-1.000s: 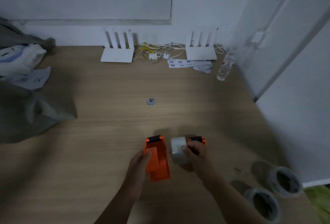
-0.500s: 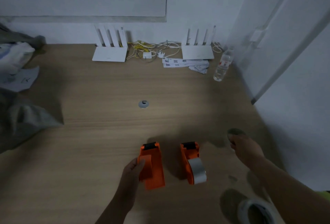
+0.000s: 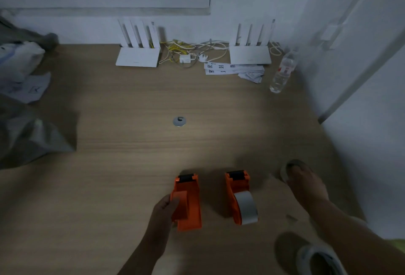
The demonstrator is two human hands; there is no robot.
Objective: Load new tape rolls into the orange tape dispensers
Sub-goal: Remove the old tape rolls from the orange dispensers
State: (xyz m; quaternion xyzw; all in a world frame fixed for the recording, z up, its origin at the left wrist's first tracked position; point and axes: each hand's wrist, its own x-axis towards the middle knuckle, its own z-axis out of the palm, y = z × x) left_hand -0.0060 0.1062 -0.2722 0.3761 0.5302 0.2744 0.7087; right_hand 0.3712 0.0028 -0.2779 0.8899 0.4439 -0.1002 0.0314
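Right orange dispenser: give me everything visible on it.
The right orange dispenser lies on the wooden desk, apparently on its side, long axis running away from the camera. The body looks like orange plastic, with a black roller part at the far end. A grey-white tape roll sits in its near half. Neither hand touches it: the left hand holds the other dispenser, and the right hand is off to its right.

L hand [image 3: 163, 210] gripping, R hand [image 3: 306, 187] reaching, curled

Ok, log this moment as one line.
left hand: gripping empty orange dispenser | right hand: on spare tape roll | right dispenser: roll loaded
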